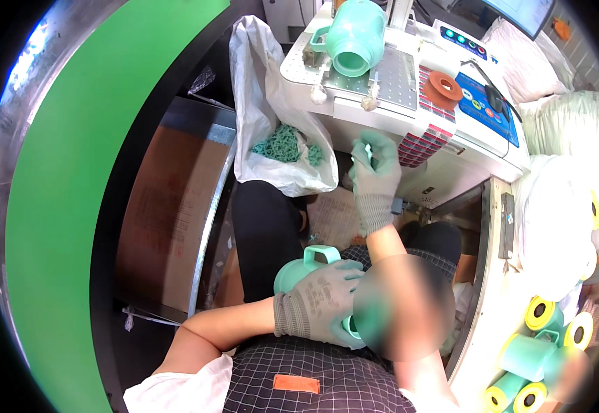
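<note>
Green jug (289, 277) (handle (321, 248) free) in the gloved left grip (323, 303)

White machine top (298, 67) with a mint-green jug (361, 31) on its side, reddish-brown roll (433, 93) and black corded device (495, 99).

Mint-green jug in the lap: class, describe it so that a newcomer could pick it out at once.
Find the white machine at the top, then drop to the person's checked black cloth. At its upper edge, the mint-green jug rests under the gloved left hand. Unlike the jug on the machine and the jugs at lower right, it is in the lap.
</note>
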Demonstrator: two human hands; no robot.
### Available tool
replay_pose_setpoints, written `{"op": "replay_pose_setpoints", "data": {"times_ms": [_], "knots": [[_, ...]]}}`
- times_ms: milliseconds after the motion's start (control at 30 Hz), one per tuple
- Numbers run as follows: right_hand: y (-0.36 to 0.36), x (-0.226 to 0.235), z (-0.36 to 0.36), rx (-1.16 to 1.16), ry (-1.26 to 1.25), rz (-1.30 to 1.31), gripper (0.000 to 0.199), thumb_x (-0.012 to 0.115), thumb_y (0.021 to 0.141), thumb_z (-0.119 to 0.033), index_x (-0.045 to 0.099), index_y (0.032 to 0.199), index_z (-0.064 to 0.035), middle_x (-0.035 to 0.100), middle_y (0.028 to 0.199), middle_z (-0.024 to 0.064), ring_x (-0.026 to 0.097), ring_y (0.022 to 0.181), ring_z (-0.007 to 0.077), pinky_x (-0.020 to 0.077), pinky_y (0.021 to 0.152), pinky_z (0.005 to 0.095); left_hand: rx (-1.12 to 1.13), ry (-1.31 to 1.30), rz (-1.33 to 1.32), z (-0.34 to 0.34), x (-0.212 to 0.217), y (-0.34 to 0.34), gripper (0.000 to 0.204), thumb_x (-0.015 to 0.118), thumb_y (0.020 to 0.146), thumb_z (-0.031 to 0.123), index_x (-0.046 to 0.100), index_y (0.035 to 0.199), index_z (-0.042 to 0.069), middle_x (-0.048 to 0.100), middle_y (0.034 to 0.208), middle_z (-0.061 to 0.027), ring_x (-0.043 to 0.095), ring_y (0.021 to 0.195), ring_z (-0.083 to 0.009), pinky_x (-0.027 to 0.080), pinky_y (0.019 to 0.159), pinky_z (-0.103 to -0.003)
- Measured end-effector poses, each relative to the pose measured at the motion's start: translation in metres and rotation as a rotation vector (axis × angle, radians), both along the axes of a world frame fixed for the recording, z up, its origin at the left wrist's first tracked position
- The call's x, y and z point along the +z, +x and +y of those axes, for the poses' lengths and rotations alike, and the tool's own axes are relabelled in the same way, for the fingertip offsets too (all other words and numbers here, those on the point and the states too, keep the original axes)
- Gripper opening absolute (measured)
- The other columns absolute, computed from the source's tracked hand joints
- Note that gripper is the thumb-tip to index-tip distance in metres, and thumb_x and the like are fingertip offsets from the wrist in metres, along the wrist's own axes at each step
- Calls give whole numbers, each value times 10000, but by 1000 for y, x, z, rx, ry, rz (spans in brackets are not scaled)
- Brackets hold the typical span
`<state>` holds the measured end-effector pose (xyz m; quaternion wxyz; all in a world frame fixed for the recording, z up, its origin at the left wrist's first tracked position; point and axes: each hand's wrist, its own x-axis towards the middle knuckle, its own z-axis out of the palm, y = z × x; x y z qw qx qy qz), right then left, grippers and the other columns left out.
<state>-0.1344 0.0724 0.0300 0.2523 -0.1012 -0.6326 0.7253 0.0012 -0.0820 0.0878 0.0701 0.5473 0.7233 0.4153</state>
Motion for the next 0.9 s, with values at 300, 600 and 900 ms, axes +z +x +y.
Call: {"op": "replay_pose_setpoints", "data": {"times_ms": [300, 600, 900], "knots": [[0, 34, -26, -91, 583, 297, 223, 814, 882, -19, 727, 1082, -61, 655, 979, 71, 654, 764, 161, 542, 708, 315, -22, -19, -36, 0, 3, -1, 672, 916, 715, 433, 692, 1260, 109, 699, 1199, -99, 673, 1117, -330, 547, 964, -473], [-22, 26, -26, 229, 151, 45, 112, 717, 991, -66, 668, 940, 21, 678, 855, 81, 602, 778, 63, 508, 672, 277, -4, 4, -14, -9, -3, 5, 736, 866, 783, 509, 647, 1359, 106, 694, 1291, -104, 664, 1196, -335, 506, 1077, -502], [-33, 34, -28, 11, 636, 374, 184, 693, 1000, -148, 687, 1084, 15, 688, 1002, 164, 666, 842, 305, 535, 781, 369, -22, 27, -66, -9, -4, 3, 704, 850, 804, 481, 648, 1362, 103, 694, 1288, -109, 664, 1207, -326, 500, 1091, -508]]}}
